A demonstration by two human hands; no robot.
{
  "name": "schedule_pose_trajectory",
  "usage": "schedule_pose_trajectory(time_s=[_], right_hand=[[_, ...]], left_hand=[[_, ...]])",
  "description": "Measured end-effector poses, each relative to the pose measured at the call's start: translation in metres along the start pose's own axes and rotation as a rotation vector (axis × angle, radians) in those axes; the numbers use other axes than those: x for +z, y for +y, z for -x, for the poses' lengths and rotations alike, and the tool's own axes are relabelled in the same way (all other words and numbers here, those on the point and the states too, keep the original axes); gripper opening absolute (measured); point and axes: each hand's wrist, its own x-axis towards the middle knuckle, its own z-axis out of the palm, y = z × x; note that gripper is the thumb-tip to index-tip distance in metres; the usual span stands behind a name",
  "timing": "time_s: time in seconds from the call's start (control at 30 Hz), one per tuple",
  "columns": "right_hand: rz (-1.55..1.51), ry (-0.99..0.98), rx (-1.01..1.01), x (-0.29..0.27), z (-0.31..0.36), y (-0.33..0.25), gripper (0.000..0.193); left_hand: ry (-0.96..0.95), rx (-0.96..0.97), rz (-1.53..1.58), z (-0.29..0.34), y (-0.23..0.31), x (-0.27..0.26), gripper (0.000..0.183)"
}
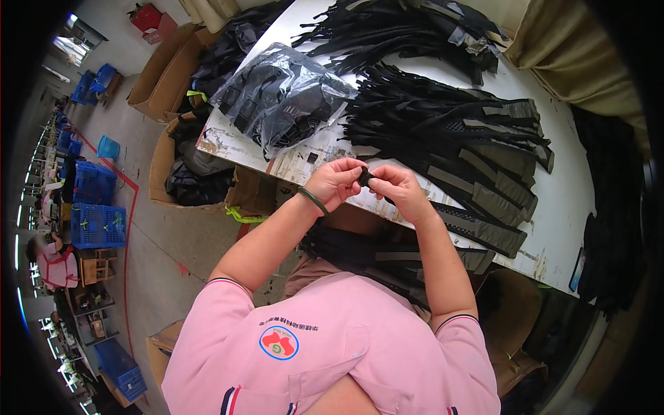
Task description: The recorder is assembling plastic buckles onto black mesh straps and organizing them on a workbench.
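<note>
Close to the near edge of the white table, my left hand and my right hand meet at a small black buckle. Both hands pinch it between thumb and fingertips, one from each side. Fingers cover part of it, so its exact shape is hard to see. A green bangle is on my left wrist. Beyond the hands lies a big pile of black straps with grey padded ends. To the left of that pile sits a clear plastic bag filled with black buckles.
A small black piece lies on the worn white table. More black straps are heaped at its far side. Cardboard boxes with black goods stand left. Further left are blue crates and a person in pink.
</note>
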Motion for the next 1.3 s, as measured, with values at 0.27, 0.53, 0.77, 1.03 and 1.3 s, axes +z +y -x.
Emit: schedule_pose_trajectory(time_s=[0.27,0.53,0.77,1.03,1.3], right_hand=[[0.432,0.006,-0.065,-0.003,0.004,-0.01,0.01],[0.636,-0.025,-0.316,-0.002,0.008,-0.014,0.01],[0.622,0.066,-0.202,0.003,0.009,-0.012,0.01],[0.205,0.233,-0.057,0.011,0.009,-0.012,0.01],[0.76,0.153,-0.514,0.006,0.006,-0.014,0.019]], left_hand=[[0.063,0.031,-0.131,0.0,-0.005,-0.002,0.013],[0.012,-0.011,-0.07,-0.002,-0.007,-0.007,0.012],[-0.026,-0.01,-0.133,-0.002,-0.004,-0.003,0.01],[0.065,0.049,-0.269,-0.004,0.005,0.002,0.012],[0.072,0.006,-0.006,0.002,-0.002,0.016,0.015]])
